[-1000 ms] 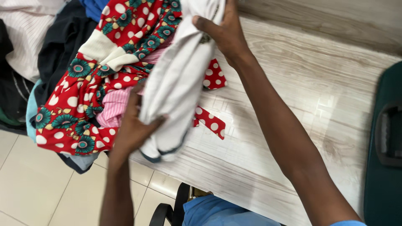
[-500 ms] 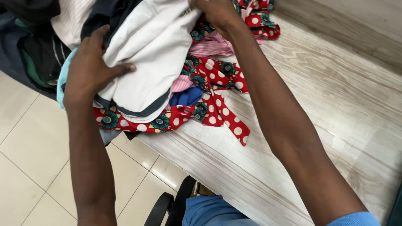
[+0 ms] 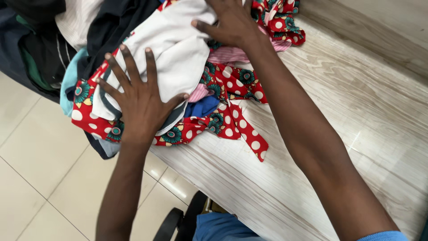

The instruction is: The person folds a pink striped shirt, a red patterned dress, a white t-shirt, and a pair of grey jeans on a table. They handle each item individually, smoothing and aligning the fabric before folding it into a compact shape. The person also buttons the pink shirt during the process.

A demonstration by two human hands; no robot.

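Fingers [image 3: 127, 62] of the left hand [image 3: 140, 105] lie spread flat, grasping nothing, pressing the white cloth [image 3: 171, 49] at the bench's [image 3: 339, 116] left edge. Right hand [image 3: 232, 22] presses it flat too, farther back. Under it sits the big clothes pile [image 3: 67, 40] and red dotted cloth [image 3: 232, 120]. Overhanging clothes could slide to the floor [image 3: 40, 178]. No containers show.

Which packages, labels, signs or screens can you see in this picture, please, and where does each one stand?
None are in view.
The left hand and right hand lie flat on a white garment.
It tops a pile with a red dotted cloth on a pale wooden table.
No tag shows on any garment.
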